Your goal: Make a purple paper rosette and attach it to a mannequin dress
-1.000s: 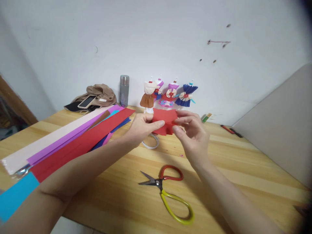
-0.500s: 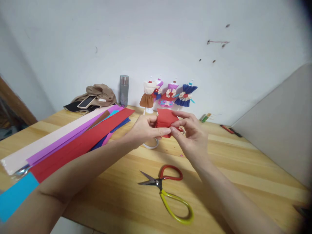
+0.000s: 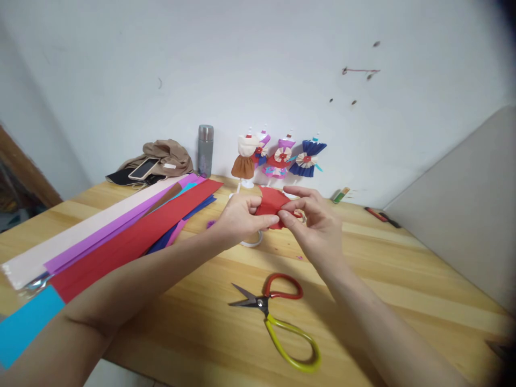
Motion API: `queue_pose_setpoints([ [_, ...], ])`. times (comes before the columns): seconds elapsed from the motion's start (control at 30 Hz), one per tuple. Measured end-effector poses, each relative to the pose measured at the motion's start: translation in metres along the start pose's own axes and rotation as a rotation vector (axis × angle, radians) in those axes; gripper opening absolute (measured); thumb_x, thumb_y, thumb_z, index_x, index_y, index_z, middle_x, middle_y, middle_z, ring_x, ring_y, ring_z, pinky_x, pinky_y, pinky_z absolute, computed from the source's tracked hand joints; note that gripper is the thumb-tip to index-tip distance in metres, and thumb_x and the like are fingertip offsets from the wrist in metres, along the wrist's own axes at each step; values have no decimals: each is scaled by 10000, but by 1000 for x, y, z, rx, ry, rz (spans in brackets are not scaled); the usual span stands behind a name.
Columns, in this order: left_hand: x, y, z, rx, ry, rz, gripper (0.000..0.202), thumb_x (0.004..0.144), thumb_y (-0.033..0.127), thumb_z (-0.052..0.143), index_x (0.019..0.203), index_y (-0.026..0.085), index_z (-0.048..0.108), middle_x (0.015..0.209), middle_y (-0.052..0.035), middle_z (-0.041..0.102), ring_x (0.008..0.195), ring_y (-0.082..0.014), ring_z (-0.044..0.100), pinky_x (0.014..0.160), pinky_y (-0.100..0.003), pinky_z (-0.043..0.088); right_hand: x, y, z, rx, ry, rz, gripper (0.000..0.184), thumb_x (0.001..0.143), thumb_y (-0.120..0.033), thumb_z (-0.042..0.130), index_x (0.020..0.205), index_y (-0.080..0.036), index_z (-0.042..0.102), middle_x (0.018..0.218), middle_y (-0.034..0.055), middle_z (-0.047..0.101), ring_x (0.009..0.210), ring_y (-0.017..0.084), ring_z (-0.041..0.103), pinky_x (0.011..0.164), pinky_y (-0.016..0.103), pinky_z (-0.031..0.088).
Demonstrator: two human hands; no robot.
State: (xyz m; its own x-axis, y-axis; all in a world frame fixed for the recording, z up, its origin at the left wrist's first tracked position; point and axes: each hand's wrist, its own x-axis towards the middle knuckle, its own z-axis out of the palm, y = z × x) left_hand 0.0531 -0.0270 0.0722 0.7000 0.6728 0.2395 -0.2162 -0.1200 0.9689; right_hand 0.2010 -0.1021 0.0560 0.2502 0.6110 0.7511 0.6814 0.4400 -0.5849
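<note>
A small piece of red crepe paper (image 3: 271, 200) is held up between my two hands above the table. My left hand (image 3: 241, 216) is closed on its left side, the thumb lying across the lower edge. With thumb and index finger, my right hand (image 3: 314, 220) pinches the paper's lower right part, its other fingers bent. Below my hands, scissors (image 3: 261, 304) with one red and one yellow handle lie spread on the wood. Partly hidden behind my left hand is a roll of tape (image 3: 252, 243).
Coloured paper strips (image 3: 137, 236) cover the table's left side. Behind them are a phone (image 3: 144, 169), brown cloth (image 3: 169, 155) and a grey flask (image 3: 205, 151). Several small dress figures (image 3: 282, 156) stand by the wall. A green tube (image 3: 341, 195) and a red-and-black tool (image 3: 382, 216) lie at right.
The red paper has tilted and bunched between my fingers, its upper edge lower and more slanted. Both hands have shifted slightly; a purple bit now shows beside my left wrist.
</note>
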Motion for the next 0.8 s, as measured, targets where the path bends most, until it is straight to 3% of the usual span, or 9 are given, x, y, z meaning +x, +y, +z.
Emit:
queue_pose_setpoints([
  [0.37,0,-2,-4,326,18,131,107,789,104,656,813,111,760,793,-54,764,741,-153,697,683,-238,544,1,0,-2,-35,-48,-97,58,816,-256,696,873,-269,693,1148,79,674,1106,271,645,953,492,512],
  [0.53,-4,7,-5,418,-44,178,153,828,106,640,889,130,778,841,-46,780,801,-150,716,736,-233,563,1,5,-2,-91,-73,-195,72,841,-256,688,908,-262,714,1140,83,689,1070,272,665,928,506,535],
  [0.67,-5,13,-6,460,-94,210,144,838,97,644,823,143,780,818,-31,778,826,-145,718,800,-236,565,1,7,-2,-75,-75,-225,81,847,-228,685,911,-268,715,1134,75,695,1063,269,669,908,494,548],
  [0.8,-5,14,-8,495,-110,210,134,833,101,649,805,141,774,805,-29,770,782,-140,706,755,-237,562,1,6,-2,-77,-61,-276,84,844,-192,688,869,-272,699,1088,60,710,1043,265,679,885,478,552],
])
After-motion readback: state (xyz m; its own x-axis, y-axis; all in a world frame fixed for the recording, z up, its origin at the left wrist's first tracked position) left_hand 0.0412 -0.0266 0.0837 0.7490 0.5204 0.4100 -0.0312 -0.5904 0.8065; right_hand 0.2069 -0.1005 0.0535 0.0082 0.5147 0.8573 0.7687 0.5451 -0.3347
